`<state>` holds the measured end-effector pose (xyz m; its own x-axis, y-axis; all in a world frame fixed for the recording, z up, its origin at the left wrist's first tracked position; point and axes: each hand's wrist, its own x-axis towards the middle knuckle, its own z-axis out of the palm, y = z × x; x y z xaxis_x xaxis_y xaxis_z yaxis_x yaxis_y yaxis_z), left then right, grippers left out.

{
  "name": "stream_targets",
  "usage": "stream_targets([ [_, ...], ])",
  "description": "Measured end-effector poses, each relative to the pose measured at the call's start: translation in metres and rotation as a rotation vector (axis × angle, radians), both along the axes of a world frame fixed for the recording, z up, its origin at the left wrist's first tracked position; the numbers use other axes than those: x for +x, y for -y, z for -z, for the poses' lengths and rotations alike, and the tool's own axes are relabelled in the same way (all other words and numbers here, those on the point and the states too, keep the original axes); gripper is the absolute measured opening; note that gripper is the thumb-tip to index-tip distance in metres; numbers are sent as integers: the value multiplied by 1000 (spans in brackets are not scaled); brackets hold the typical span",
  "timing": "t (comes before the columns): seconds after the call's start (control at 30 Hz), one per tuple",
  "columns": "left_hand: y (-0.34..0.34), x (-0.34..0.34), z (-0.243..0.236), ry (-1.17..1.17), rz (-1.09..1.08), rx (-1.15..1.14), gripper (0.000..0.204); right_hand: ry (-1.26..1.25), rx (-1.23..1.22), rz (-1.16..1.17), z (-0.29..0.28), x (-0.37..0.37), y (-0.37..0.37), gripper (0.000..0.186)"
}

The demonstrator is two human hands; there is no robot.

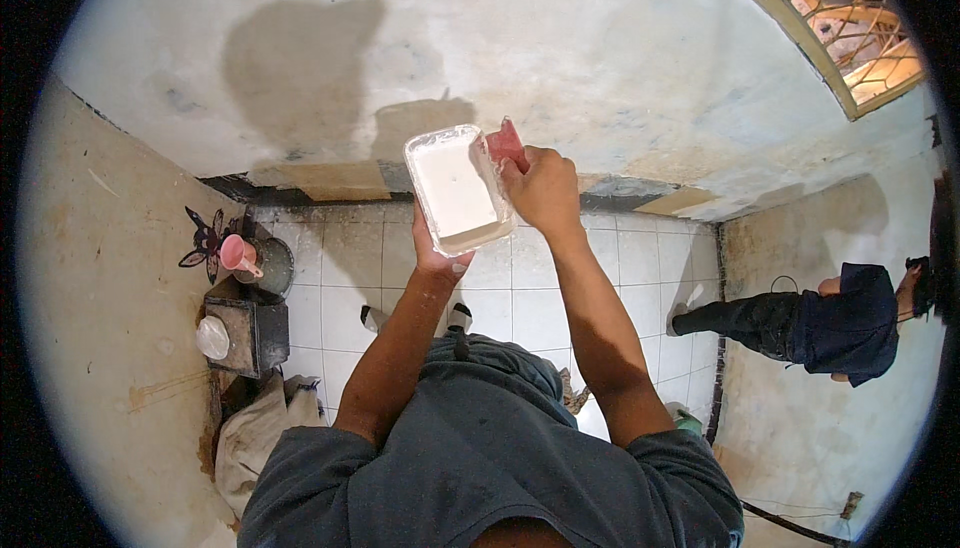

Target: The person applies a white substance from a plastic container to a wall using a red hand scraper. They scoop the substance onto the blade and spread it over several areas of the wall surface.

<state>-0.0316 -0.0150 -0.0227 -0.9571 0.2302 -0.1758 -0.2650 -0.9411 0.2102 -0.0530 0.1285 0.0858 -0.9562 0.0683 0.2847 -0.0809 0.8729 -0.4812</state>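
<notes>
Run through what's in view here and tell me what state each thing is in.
White rectangular tub: open, held from below by the left hand
White paint-like mix: inside the tub, mostly smooth
Red hand tool: gripped in the right hand, at the tub's right rim
Pink dipper: unheld
Beige cloth or sack: bunched up
Front wall: patchy, stained

White liquid (450,178) sits in a pale rectangular tray (472,239), left hand (442,257) underneath, right hand (548,188) holding a flat red tool (506,143) by its right rim. Pink plastic mug (236,252)? Way off left.
</notes>
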Motion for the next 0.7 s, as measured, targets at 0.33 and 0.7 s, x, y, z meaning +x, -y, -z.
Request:
stream_targets([
  [0.33,1,3,-8,-21,0,-43,53,196,-516,9,18,-8,-16,25],
  [0.7,0,6,-4,-133,-41,-229,53,10,-122,0,-11,9,5,21],
])
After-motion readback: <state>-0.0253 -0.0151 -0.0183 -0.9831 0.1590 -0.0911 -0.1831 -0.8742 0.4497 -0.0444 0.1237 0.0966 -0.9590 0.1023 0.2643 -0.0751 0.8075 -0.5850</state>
